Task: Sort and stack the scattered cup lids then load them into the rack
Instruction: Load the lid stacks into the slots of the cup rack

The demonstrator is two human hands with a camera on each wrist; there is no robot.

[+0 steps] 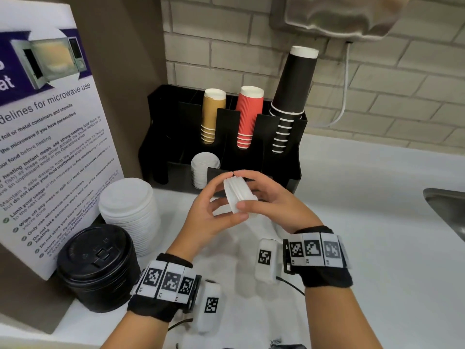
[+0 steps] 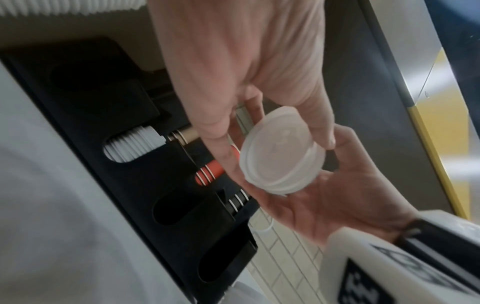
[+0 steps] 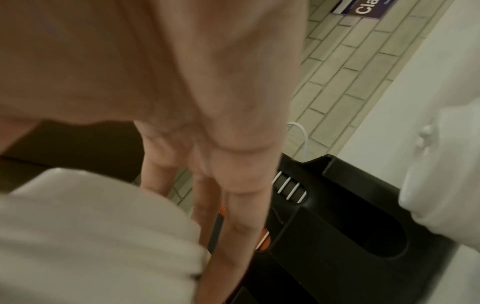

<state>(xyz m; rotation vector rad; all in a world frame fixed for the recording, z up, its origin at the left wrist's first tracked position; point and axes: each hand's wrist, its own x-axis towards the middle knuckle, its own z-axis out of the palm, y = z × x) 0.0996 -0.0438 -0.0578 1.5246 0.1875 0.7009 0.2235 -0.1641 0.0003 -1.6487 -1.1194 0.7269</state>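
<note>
A small stack of white cup lids (image 1: 239, 195) is held on edge above the counter, just in front of the black rack (image 1: 289, 172). My left hand (image 1: 226, 197) grips it from the left, index finger over the top and thumb underneath. My right hand (image 1: 249, 190) grips it from the right, and the two index fingertips meet above the stack. The left wrist view shows the stack of lids (image 2: 280, 164) pinched by my left hand (image 2: 278, 148), with the right hand's palm (image 2: 337, 205) behind it. One front rack slot holds white lids (image 1: 203, 172).
A tall stack of larger white lids (image 1: 128, 212) and a stack of black lids (image 1: 98, 265) stand on the counter at left, beside a microwave sign (image 1: 50, 122). Tan, red and black cups (image 1: 289, 109) fill the rack's back slots. A sink edge (image 1: 448, 212) lies at right.
</note>
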